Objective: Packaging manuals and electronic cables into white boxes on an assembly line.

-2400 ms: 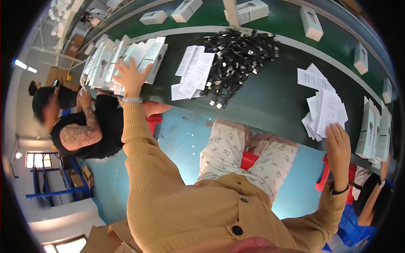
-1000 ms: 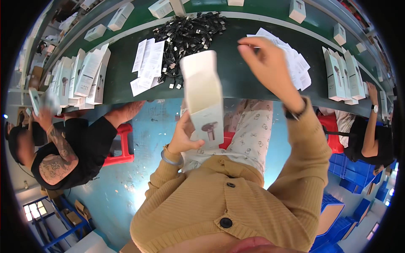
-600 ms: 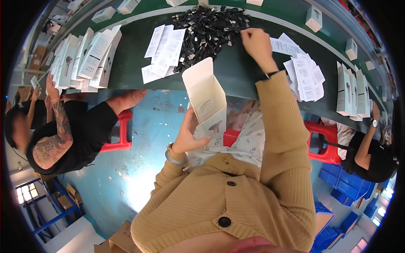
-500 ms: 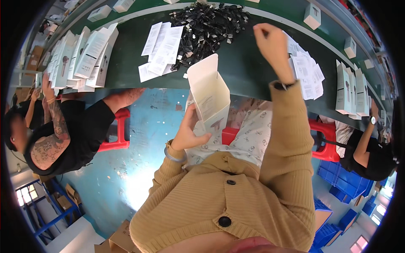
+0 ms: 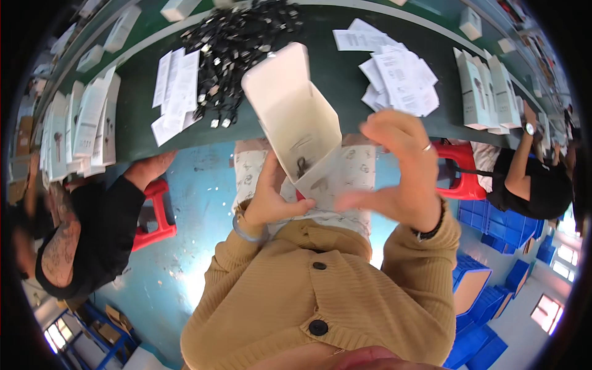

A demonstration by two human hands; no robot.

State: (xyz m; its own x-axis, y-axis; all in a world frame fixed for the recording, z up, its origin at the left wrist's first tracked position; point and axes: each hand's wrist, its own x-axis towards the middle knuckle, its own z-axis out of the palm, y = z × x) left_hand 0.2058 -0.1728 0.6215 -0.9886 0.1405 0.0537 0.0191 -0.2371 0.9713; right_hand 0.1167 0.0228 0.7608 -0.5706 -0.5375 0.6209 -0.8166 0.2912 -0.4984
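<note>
My left hand [image 5: 268, 198] grips a white cardboard box [image 5: 320, 126] from its lower left side, thumb across the near side. The box is tilted with its lid flap [image 5: 277, 77] standing up, so I look into it. Low inside lies a small dark thing [image 5: 302, 164], too small to make out well. To the right of the box is my right hand [image 5: 407, 169], smeared by motion, with thumb and fingers spread apart and nothing visible between them.
Black cables [image 5: 237, 52] lie heaped on the dark green table [image 5: 333, 80]. Printed sheets [image 5: 179, 86] lie left of them, more sheets [image 5: 401, 77] at the right. White boxes [image 5: 80, 126] stand at both ends. A person [image 5: 92, 228] sits left, another [image 5: 533, 179] right.
My right hand has come down from above the table to beside the box, its fingers opening. A dark thing now shows inside the box. The whole view has turned somewhat.
</note>
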